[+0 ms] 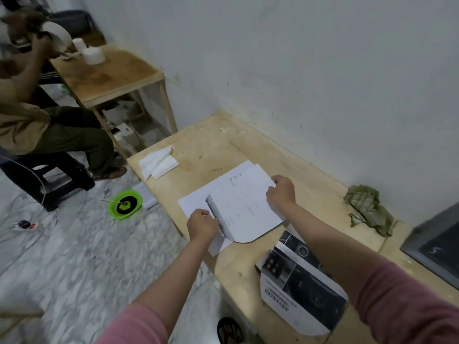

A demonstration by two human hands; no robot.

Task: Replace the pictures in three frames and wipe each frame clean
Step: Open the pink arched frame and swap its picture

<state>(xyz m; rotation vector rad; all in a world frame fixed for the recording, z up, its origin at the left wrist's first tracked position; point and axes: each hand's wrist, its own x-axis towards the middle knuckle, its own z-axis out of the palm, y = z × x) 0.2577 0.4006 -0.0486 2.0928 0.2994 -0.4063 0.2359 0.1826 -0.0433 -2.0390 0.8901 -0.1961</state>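
Both my hands are clamped on the white printed paper sheet [244, 207] mid-counter: left hand [202, 225] pinching the near edge, right hand [282, 192] the far corner. I'd keep it flat, well left of the crumpled green cloth [367, 208].
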